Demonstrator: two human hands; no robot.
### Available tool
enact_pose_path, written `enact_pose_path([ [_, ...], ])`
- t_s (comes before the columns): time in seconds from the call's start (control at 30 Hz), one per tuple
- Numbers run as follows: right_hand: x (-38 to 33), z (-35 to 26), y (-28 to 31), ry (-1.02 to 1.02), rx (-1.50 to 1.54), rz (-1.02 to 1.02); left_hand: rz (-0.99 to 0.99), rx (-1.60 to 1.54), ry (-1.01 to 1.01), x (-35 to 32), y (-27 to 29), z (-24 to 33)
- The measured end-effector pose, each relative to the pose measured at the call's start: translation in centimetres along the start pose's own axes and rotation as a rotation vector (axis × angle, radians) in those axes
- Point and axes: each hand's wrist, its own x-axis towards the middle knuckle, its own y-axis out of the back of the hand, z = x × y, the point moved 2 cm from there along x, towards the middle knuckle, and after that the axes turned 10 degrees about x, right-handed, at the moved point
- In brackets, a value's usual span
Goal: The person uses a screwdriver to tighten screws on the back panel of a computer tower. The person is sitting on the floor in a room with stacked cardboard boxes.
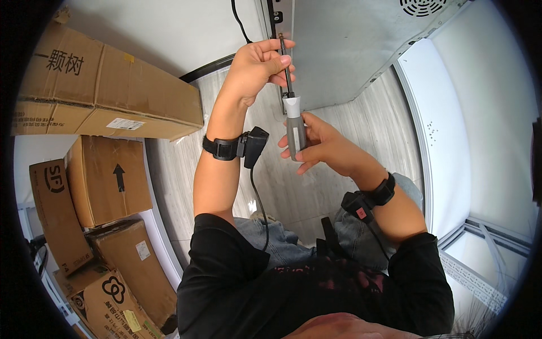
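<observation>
Pale flooring (305, 206) lies beneath a grey-handled, white-collared screwdriver (292, 106).

Gry/wht scrwdrvr hndl (294, 124), dk shaft (289, 82)

I've open rm over floor (305, 200), back & L of R hand (327, 148); metal panel (339, 62) blocks ahead, cardbd box (148, 93) L of L hand (258, 68).

One screwdriver (292, 107); two hands (255, 69); two black wristbands (222, 148); at least five boxes (93, 181).
</observation>
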Motion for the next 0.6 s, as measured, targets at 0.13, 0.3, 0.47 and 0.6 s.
enact_pose_path([
  [0.13,0.0,0.0,0.3,0.02,-0.099,-0.023,-0.016,-0.025,-0.006,-0.1,0.0,0.1],
  [0.3,0.0,-0.5,-0.1,-0.031,-0.402,0.044,0.031,0.056,0.008,-0.2,-0.2,0.5],
  [0.47,-0.1,-0.2,0.0,-0.016,-0.291,-0.001,-0.013,-0.008,-0.024,0.2,0.2,-0.1],
  [0.6,-1.0,-0.9,-0.2,-0.008,-0.02,-0.137,-0.03,-0.062,-0.015,0.1,0.1,-0.1],
])
